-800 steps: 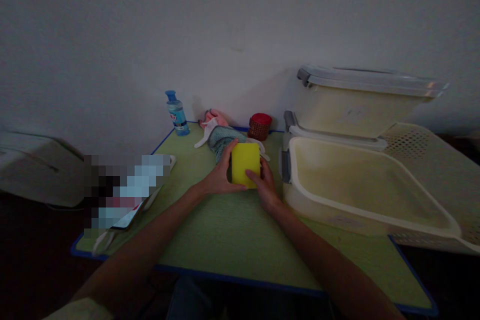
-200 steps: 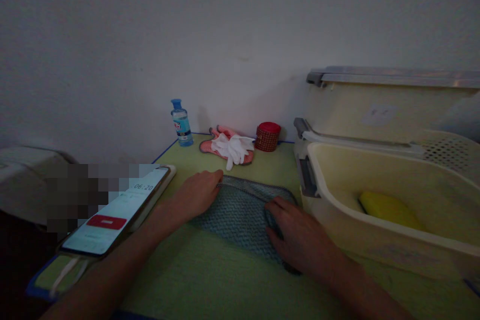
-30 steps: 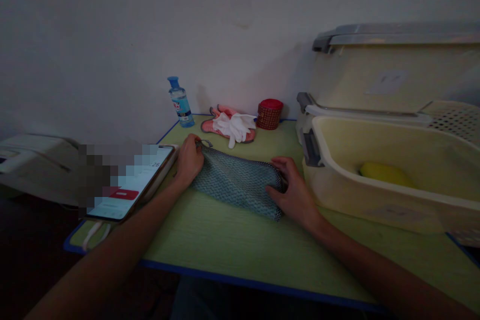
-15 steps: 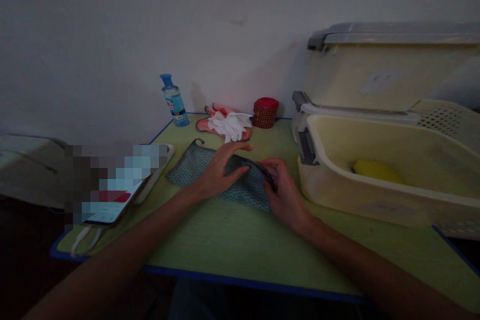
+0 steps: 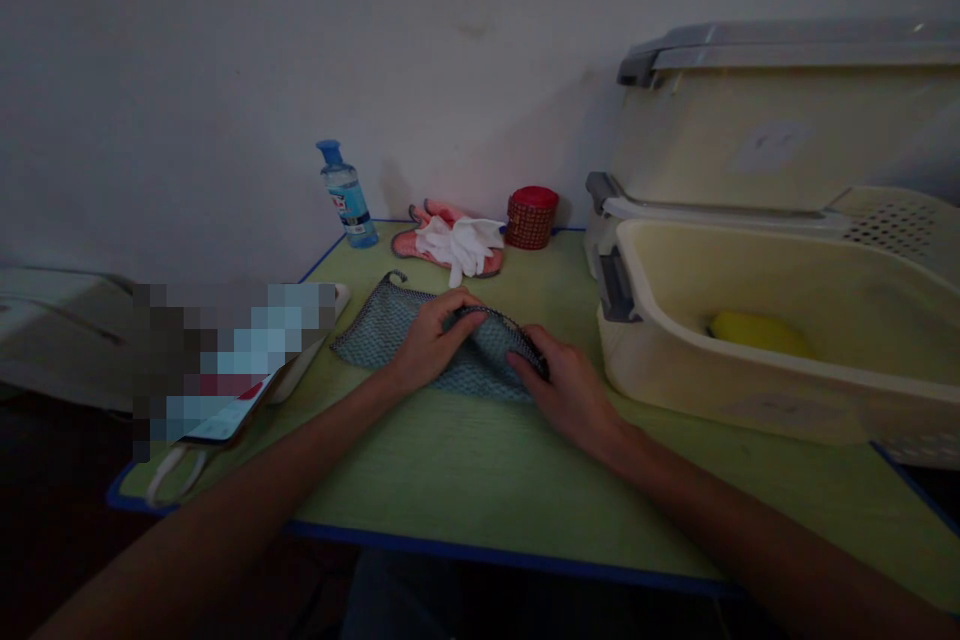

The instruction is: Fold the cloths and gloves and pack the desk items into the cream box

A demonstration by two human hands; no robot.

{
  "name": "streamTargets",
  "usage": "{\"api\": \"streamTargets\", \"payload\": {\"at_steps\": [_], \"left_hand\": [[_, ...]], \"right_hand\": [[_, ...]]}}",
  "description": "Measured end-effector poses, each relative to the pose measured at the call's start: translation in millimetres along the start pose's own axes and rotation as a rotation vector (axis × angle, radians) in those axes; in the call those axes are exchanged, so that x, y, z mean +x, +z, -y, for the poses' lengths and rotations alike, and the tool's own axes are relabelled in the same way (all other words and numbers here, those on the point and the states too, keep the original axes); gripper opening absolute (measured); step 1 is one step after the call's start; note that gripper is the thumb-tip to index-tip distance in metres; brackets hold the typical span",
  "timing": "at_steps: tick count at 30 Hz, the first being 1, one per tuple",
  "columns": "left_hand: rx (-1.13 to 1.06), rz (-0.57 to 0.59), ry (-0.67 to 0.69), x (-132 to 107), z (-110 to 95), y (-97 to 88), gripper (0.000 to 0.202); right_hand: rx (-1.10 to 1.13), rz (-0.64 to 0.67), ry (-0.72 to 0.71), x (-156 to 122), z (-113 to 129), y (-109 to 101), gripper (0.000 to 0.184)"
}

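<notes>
A blue-grey patterned cloth (image 5: 484,360) with a dark stitched edge lies folded on the green table (image 5: 465,490). My left hand (image 5: 435,340) pinches the far edge near its middle, thumb and fingers closed on it. At the right end, my right hand (image 5: 566,385) grips the same edge between thumb and fingers. Between the two hands the edge bows slightly upward. The left end of the cloth rests flat, with a small loop at its far corner. My fingers hide parts of the edge.
Behind the cloth are a blue bottle (image 5: 347,200), white gloves (image 5: 465,245) on a coral cloth-like item (image 5: 405,243), and a red-lidded woven container (image 5: 532,220). A cream basket (image 5: 735,390) holding a yellow object (image 5: 761,332) stands right, before a lidded bin (image 5: 697,135). A phone (image 5: 232,410) leans left.
My left hand has closed on the cloth's edge, where its thumb and fingers were apart before. The right hand keeps its grip with its thumb shifted, and the edge now arches between the hands.
</notes>
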State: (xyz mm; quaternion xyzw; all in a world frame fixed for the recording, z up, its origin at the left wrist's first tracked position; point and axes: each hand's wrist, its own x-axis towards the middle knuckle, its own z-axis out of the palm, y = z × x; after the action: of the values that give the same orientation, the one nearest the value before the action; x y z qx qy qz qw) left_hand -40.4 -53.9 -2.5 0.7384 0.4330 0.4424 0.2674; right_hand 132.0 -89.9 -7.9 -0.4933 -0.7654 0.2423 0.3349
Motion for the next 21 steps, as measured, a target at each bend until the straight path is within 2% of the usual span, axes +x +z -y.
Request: {"api": "streamTargets", "payload": {"at_steps": [2, 7, 14, 17, 21], "left_hand": [[-0.057, -0.031, -0.018, 1.0, 1.1, -1.0, 0.016], [-0.206, -0.074, -0.079, 3.7, 5.5, -3.5, 0.019], [-0.362, -0.164, -0.046, 5.7, 21.9, -4.7, 0.025], [-0.32, -0.163, -0.009, 5.5, 21.6, -8.0, 0.025], [-0.172, -0.136, 0.074, 2.5, 12.4, -12.5, 0.02]], "right_hand": [[-0.015, 0.001, 0.01, 0.5, 0.3, -1.2, 0.011], [0.05, 0.012, 0.008, 1.2, -0.8, -1.2, 0.014], [0.155, 0.091, -0.11, 2.0, 2.5, -3.7, 0.022], [0.153, 0.124, -0.144, 2.1, 3.6, -5.3, 0.024], [0.068, 0.117, -0.075, 0.8, 3.8, -6.7, 0.024]]}}
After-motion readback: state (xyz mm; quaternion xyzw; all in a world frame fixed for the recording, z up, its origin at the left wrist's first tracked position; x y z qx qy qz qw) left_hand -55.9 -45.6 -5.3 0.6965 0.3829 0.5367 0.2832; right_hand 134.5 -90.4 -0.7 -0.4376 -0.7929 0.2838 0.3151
